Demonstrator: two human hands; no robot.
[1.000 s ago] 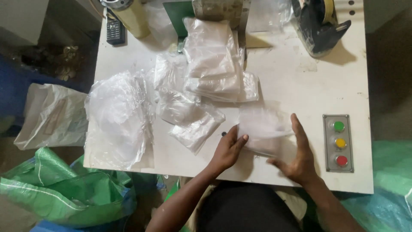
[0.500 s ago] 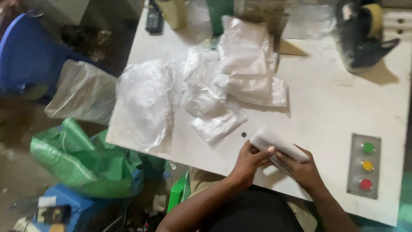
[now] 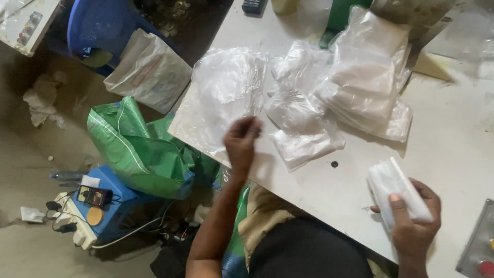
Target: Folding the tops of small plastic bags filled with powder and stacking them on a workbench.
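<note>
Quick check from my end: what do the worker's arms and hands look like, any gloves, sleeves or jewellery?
Both arms are bare to past the elbow: no sleeves in view. The left hand and right hand wear no gloves; no watch or bracelet shows on either wrist. Rings cannot be made out, since the left hand is slightly blurred.

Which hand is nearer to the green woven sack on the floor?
The left hand. It hovers over the table edge just right of the green woven sack; the right hand grips a folded plastic packet, far right.
</note>
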